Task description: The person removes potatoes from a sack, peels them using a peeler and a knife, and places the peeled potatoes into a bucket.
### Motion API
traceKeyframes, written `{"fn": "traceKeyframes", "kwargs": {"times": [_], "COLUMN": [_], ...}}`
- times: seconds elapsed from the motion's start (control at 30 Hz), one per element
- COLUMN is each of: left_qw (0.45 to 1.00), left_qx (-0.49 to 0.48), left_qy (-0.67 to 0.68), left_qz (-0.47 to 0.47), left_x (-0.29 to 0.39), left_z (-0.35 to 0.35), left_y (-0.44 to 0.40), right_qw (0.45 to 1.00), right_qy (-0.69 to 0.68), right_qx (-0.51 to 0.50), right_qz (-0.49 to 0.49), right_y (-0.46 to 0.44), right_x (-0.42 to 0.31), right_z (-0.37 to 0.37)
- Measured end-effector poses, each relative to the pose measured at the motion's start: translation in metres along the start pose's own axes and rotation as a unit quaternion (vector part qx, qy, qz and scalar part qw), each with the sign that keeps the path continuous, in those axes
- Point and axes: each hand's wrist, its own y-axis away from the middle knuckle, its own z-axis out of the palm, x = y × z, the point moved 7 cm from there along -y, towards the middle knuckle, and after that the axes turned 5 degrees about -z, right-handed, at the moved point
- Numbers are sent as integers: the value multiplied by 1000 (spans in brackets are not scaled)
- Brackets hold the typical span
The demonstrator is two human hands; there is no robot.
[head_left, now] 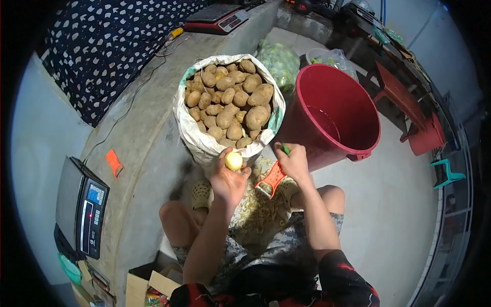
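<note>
A pale, peeled potato (pixel 233 161) rests in my left hand (pixel 229 179), held between the fingers and palm. My right hand (pixel 293 162) is closed around an orange peeler (pixel 272 179), whose blade end points down and to the left; a bit of green shows at the top of this hand. The peeler and the potato are apart. Just beyond my hands stands a white sack (pixel 192 130) full of unpeeled brown potatoes (pixel 225 118). Peelings (pixel 255 215) lie on the floor between my feet.
Right of the sack stands a large red bin (pixel 317 138). Behind them is a bag of green produce (pixel 279 64). On the left ledge are a digital scale (pixel 92 215) and another orange peeler (pixel 114 162). An open cardboard box (pixel 137 289) sits at the lower left.
</note>
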Motion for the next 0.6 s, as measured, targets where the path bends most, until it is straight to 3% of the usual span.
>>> {"fn": "traceKeyframes", "kwargs": {"times": [0.13,0.2,0.23,0.3,0.5,0.6], "left_qw": [999,973,973,883,802,826], "left_qx": [-27,-88,-89,-168,-199,-183], "left_qy": [-24,-197,-197,-404,-546,-528], "left_qz": [12,79,77,170,136,78], "left_x": [2,6,6,11,12,7], "left_z": [11,36,32,47,68,67], "left_y": [5,15,14,20,36,35], "right_qw": [997,996,996,994,980,977], "right_qy": [58,53,42,36,11,17], "right_qx": [-31,-37,-46,-52,-64,-82], "right_qz": [-45,-59,-65,-88,-189,-197], "right_y": [10,16,18,23,44,49], "right_x": [-8,-17,-23,-30,-57,-63], "right_z": [12,10,9,10,10,13]}}
